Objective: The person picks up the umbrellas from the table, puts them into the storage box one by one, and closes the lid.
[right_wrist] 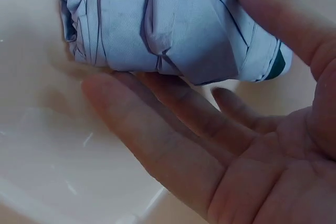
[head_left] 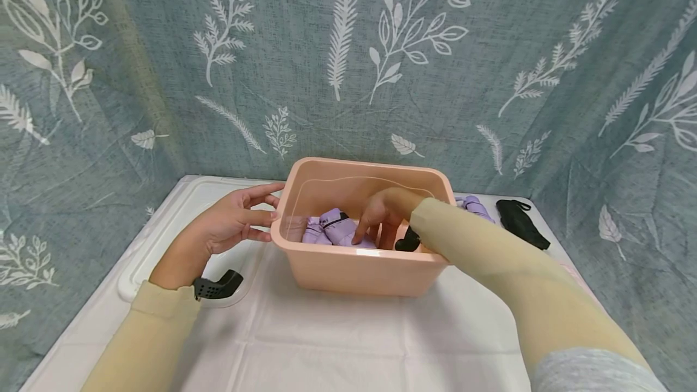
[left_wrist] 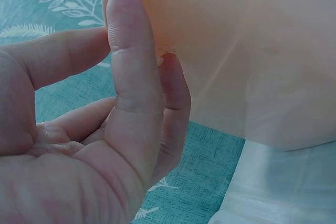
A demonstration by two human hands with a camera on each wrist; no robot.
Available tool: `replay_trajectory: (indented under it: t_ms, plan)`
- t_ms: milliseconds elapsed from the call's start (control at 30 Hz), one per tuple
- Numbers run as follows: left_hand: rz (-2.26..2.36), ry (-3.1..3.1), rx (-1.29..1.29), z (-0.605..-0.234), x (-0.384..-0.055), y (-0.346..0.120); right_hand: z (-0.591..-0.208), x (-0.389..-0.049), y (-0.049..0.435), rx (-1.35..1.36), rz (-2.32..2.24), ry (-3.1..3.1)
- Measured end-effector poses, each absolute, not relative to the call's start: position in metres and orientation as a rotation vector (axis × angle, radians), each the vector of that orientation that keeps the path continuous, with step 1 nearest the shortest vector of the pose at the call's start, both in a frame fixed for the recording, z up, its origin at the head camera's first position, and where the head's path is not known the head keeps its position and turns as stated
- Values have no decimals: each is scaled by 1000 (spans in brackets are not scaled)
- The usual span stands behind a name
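A peach plastic bin point(head_left: 365, 268) stands in the middle of the table. My left hand point(head_left: 234, 216) is at its left rim, fingers spread and fairly straight, with the fingertips against the edge. In the left wrist view, a finger of the left hand point(left_wrist: 131, 77) overlaps the bin's wall point(left_wrist: 236, 51). My right hand point(head_left: 381, 213) reaches down inside the bin. There it pinches a rolled purple fabric bundle point(right_wrist: 173, 24), the thumb on one side and the fingers along the other. Another purple bundle point(head_left: 314, 231) lies beside it, partly hidden by the front wall.
A white lid point(head_left: 147, 259) lies at the left, partly under the left arm. Right of the bin are a purple rolled item point(head_left: 476, 205) and a black pouch with a loop point(head_left: 520, 222). A leaf-patterned curtain point(head_left: 305, 65) surrounds the back and sides of the white-covered table point(head_left: 327, 343).
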State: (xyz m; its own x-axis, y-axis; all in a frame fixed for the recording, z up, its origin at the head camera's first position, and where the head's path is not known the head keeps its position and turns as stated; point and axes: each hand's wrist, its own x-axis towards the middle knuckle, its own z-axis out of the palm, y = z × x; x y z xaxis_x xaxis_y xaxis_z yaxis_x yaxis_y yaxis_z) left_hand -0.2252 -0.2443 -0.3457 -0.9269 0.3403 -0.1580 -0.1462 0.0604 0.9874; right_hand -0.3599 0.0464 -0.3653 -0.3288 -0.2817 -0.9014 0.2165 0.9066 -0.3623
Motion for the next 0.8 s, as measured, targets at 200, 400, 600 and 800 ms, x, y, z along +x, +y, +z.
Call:
replay_trajectory:
  t_ms: [200, 400, 600, 800]
  plan:
    - [1928, 2000, 198, -347, -225, -245, -367, -359, 45, -168, -560, 1907]
    - [1928, 2003, 201, -347, -224, -245, -369, -356, 43, -268, -623, 1946]
    - [1930, 2007, 203, -349, -224, -245, -367, -354, 42, -348, -656, 1963]
    - [1933, 2004, 204, -349, -224, -246, -371, -353, 40, -374, -677, 1985]
